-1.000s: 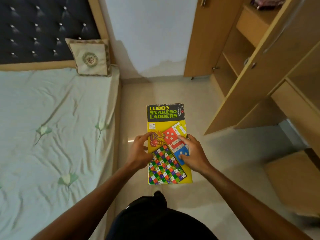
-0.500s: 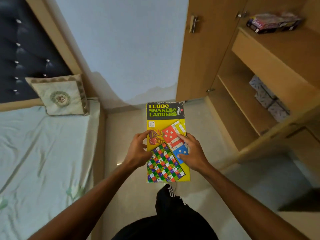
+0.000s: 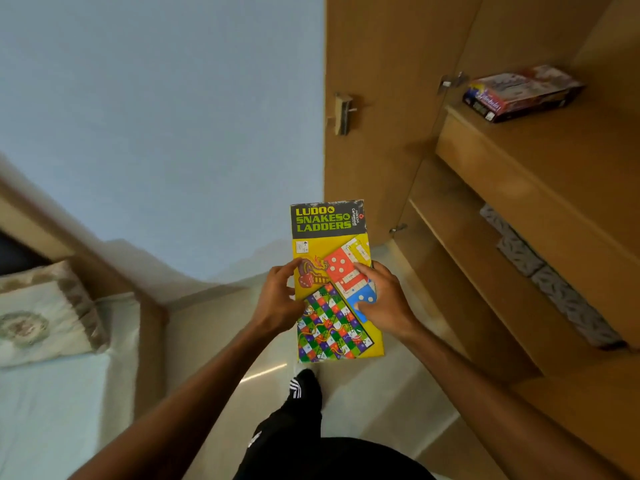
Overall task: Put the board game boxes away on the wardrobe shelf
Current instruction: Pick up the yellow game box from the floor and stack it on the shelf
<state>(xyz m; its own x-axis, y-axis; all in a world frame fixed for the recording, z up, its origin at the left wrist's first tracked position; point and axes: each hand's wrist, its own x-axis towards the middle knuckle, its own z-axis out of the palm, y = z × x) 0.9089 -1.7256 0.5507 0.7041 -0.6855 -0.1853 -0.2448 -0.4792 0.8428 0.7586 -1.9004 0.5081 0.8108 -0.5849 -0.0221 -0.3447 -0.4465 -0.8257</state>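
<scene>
A yellow Ludo Snakes and Ladders box (image 3: 329, 230) is held flat in front of me at chest height. My left hand (image 3: 280, 299) grips its left edge and my right hand (image 3: 384, 303) grips its right edge, thumbs on top. The open wooden wardrobe stands to the right. On its upper shelf (image 3: 540, 157) another board game box (image 3: 523, 93) lies flat near the front edge. The held box is left of and below that shelf, apart from it.
A lower shelf (image 3: 485, 271) holds several grey patterned boxes (image 3: 550, 282). An open wardrobe door (image 3: 367, 98) stands ahead. A bed with a cushion (image 3: 45, 313) is at the left. Pale floor lies between bed and wardrobe, with my dark-trousered leg (image 3: 298, 410) on it.
The view has swung up and right toward the wardrobe, bringing the shelves closer. Both hands keep the same hold on the yellow box, now raised nearer the shelves.
</scene>
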